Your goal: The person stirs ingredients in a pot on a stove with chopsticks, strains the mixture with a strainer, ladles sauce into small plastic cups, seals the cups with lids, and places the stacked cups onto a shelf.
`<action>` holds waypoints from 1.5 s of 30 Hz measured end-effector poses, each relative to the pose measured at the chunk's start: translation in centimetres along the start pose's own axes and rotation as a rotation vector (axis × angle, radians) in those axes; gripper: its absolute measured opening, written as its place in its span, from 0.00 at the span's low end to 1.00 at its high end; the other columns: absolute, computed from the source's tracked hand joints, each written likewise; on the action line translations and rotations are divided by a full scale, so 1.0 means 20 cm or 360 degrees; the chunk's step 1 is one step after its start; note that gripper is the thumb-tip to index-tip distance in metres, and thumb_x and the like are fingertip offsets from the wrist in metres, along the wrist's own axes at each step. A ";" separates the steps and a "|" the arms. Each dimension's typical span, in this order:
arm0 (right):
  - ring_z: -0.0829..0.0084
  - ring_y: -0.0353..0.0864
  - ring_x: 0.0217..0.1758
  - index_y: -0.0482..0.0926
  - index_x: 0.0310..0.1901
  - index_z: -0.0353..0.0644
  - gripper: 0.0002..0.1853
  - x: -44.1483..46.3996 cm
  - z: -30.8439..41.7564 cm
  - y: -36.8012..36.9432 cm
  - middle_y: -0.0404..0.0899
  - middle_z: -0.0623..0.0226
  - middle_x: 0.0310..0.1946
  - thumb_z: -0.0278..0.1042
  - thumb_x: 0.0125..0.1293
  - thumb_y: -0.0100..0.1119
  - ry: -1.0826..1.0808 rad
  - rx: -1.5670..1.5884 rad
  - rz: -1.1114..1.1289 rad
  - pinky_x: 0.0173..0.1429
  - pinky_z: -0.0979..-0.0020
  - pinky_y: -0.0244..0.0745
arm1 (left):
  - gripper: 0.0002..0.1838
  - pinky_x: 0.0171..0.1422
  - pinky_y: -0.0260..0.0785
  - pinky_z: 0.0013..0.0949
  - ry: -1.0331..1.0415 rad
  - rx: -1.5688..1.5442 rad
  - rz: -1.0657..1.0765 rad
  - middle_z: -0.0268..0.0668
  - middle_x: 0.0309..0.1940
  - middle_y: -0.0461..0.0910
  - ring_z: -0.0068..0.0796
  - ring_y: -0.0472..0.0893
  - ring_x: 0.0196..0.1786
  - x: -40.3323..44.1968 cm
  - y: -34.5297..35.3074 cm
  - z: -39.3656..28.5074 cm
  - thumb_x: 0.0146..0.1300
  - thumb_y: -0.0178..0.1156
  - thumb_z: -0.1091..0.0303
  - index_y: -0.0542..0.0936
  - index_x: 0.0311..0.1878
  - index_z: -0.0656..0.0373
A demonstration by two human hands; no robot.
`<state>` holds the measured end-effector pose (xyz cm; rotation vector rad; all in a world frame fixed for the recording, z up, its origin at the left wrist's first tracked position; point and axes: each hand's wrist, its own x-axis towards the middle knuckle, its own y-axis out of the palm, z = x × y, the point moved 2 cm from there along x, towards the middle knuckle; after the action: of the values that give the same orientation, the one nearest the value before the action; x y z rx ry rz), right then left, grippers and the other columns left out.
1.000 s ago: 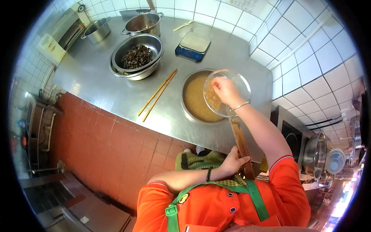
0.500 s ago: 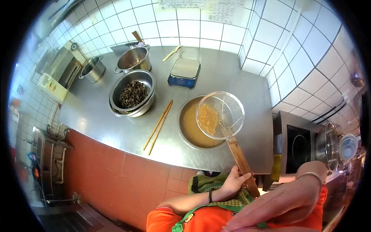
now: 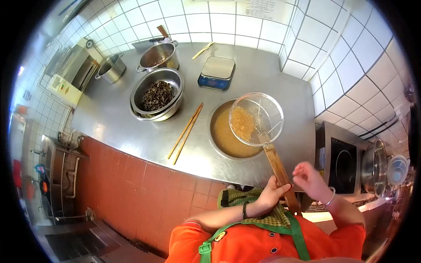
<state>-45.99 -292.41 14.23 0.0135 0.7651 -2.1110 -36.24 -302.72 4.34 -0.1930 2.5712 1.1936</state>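
Observation:
My left hand (image 3: 272, 193) is wrapped round the wooden handle of a wire-mesh strainer (image 3: 269, 109). Small golden-brown bits lie gathered on the left side of its mesh. Beneath the strainer stands a metal bowl (image 3: 212, 138) of cloudy tan liquid, partly covered by the mesh. My right hand (image 3: 310, 180) is raised just right of the handle, apart from it. Its fingers are loosely bent and hold nothing that I can see.
Left of the bowl lie wooden chopsticks (image 3: 186, 133) and nested metal bowls (image 3: 179, 101) with dark chopped pieces. Behind are a scale (image 3: 216, 73), a pot (image 3: 158, 55) and another pot (image 3: 111, 69). A cooktop (image 3: 343, 166) stands at the right, beyond the steel table (image 3: 118, 127).
My right hand has moved from low in front of my chest up beside the strainer's handle. The left hand keeps its hold, and the view has shifted slightly.

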 end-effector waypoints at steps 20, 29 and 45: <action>0.76 0.73 0.25 0.59 0.58 0.34 0.23 -0.11 -0.13 0.13 0.72 0.67 0.25 0.27 0.61 0.51 0.0337 0.0399 -0.0036 0.30 0.74 0.70 | 0.25 0.59 0.63 0.30 0.0121 0.0986 0.0136 0.43 0.52 0.71 0.30 0.71 0.55 0.00 -0.08 -0.11 0.65 0.53 0.66 0.61 0.62 0.65; 0.43 0.75 0.34 0.58 0.59 0.32 0.26 -0.03 -0.09 0.01 0.75 0.43 0.30 0.29 0.59 0.52 -0.0168 -0.0716 -0.0345 0.37 0.54 0.70 | 0.16 0.52 0.67 0.28 0.0046 0.1405 0.0209 0.36 0.34 0.80 0.26 0.77 0.43 -0.24 -0.43 -0.26 0.68 0.47 0.64 0.74 0.50 0.65; 0.50 0.75 0.33 0.56 0.65 0.43 0.33 -0.07 -0.14 0.04 0.72 0.50 0.35 0.26 0.55 0.50 -0.0162 -0.1039 -0.0330 0.36 0.57 0.70 | 0.14 0.49 0.69 0.26 0.0160 0.0815 -0.0502 0.34 0.40 0.77 0.22 0.76 0.42 -0.33 -0.69 -0.36 0.68 0.46 0.70 0.71 0.54 0.64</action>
<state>-45.22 -290.19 11.99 -0.5389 1.4034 -1.9354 -28.20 -317.07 0.87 -0.5248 2.6993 0.4074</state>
